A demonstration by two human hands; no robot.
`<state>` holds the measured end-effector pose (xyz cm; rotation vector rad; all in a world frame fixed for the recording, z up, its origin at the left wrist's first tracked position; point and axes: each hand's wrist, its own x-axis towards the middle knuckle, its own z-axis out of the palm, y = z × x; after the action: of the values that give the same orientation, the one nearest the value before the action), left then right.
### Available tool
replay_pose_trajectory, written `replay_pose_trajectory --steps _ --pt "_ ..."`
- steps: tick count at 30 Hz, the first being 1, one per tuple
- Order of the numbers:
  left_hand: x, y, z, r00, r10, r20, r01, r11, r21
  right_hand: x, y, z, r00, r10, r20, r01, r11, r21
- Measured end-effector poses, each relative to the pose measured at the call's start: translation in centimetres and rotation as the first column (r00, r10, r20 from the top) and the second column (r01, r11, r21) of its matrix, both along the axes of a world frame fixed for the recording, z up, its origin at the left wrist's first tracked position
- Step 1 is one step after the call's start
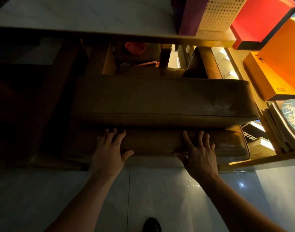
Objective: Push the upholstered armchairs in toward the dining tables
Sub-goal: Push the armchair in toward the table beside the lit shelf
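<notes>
A brown leather upholstered armchair (160, 97) stands below me, seen from behind and above, its seat tucked under the pale dining table (93, 15). My left hand (110, 148) lies flat on the top of the chair's padded backrest (153, 141), fingers spread and thumb along the near edge. My right hand (198, 151) presses the same backrest further right, fingers straight and spread. The chair's right armrest (202, 64) reaches under the table edge.
A second dark chair (26, 97) stands in shadow on the left. A lit shelf (260, 158) with orange and red boxes (277, 64) and books stands close on the right. A perforated white basket (222, 12) sits on the table. Glossy floor tiles (160, 190) and my shoe (151, 225) lie below.
</notes>
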<state>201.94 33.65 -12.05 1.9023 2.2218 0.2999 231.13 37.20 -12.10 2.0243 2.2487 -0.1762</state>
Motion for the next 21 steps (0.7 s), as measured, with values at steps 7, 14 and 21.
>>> replay_pose_trajectory --steps 7,14,21 --pt "-0.07 0.82 -0.25 1.000 -0.010 -0.011 0.010 1.000 0.017 -0.07 0.92 -0.16 1.000 -0.007 -0.004 0.007 1.000 0.001" --pt "0.27 0.75 -0.21 0.999 0.004 -0.033 -0.003 1.000 0.029 -0.07 1.01 -0.34 1.000 -0.007 -0.007 0.007 1.000 -0.005" --pt "0.10 0.68 -0.25 0.999 -0.007 -0.038 0.007 1.000 0.017 -0.16 0.74 -0.46 1.000 -0.008 -0.021 0.009 1.000 0.022"
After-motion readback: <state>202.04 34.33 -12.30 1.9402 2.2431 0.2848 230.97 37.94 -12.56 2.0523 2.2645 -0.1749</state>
